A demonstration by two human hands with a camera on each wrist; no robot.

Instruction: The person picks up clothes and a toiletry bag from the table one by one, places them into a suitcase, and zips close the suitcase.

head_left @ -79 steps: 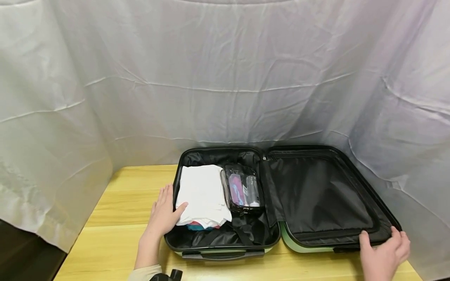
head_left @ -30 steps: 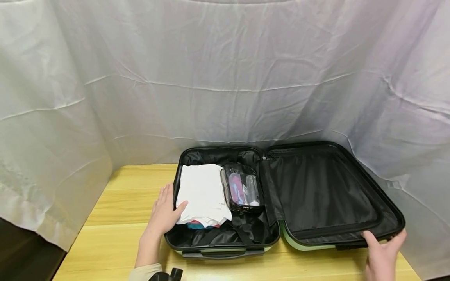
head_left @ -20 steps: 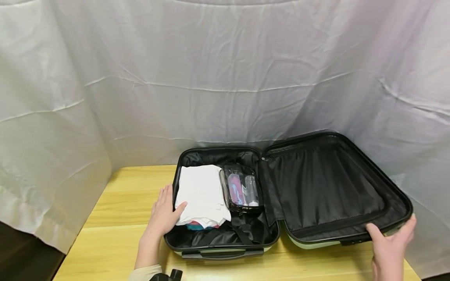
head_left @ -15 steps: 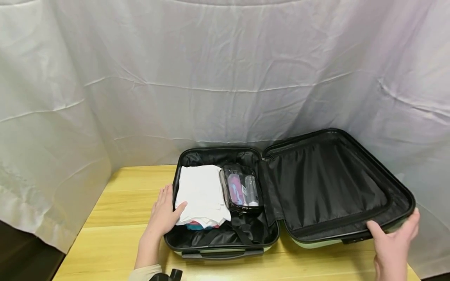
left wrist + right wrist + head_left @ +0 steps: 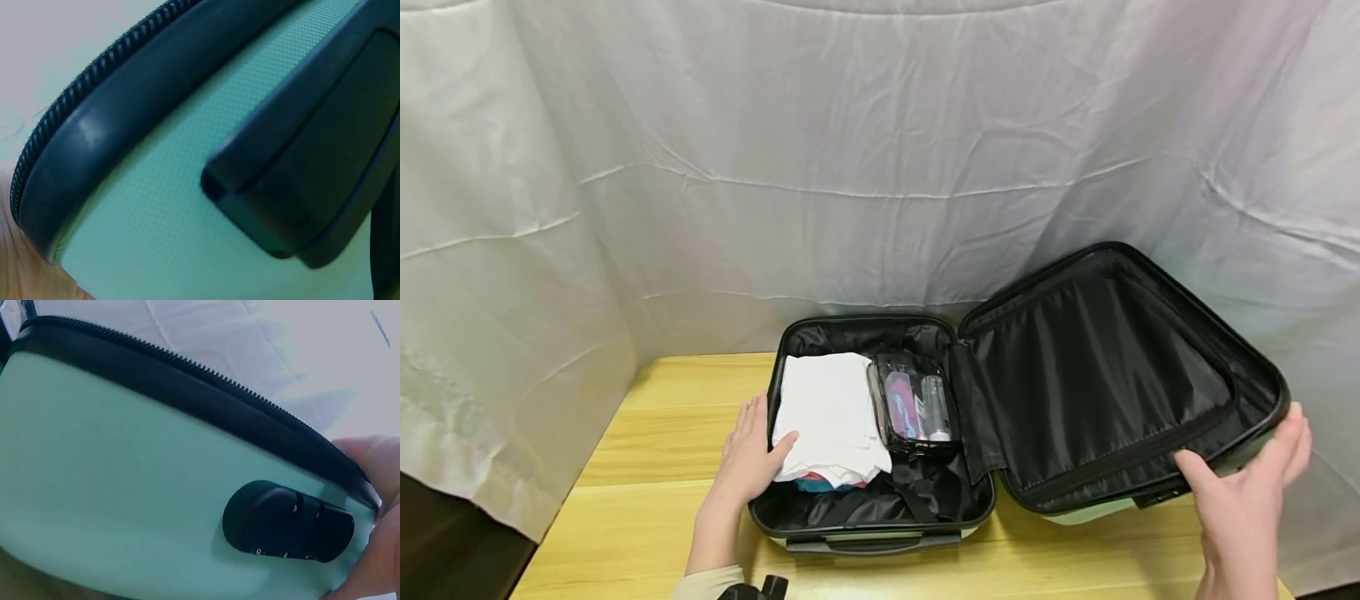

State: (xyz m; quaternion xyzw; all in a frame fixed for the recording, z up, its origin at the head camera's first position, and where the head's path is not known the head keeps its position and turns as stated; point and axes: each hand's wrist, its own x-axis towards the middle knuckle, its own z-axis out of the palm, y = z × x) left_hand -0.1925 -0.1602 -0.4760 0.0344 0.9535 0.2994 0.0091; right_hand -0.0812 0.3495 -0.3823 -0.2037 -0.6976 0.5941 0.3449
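Note:
A mint-green hard-shell suitcase (image 5: 872, 533) lies open on the wooden table. Its left half holds folded white clothes (image 5: 831, 404) over something pink and blue, and a clear toiletry pouch (image 5: 913, 404) with small bottles. My left hand (image 5: 751, 450) lies flat by the left rim, thumb touching the white clothes. My right hand (image 5: 1243, 487) grips the front right edge of the black-lined lid (image 5: 1105, 375), thumb inside, and the lid is tilted up off the table. The right wrist view shows the green shell (image 5: 125, 456), a black combination lock (image 5: 287, 522) and my fingers (image 5: 369, 456).
White cloth (image 5: 850, 167) hangs behind and on both sides of the table (image 5: 655, 433), close behind the lid. Black straps (image 5: 917, 492) lie loose in the left half. A black carry handle (image 5: 868, 546) faces me, also seen as the handle (image 5: 312, 175) in the left wrist view.
My right hand has lifted the lid from flat on the table to a raised tilt, hinging it up toward the left half. The left hand and the packed things have stayed put.

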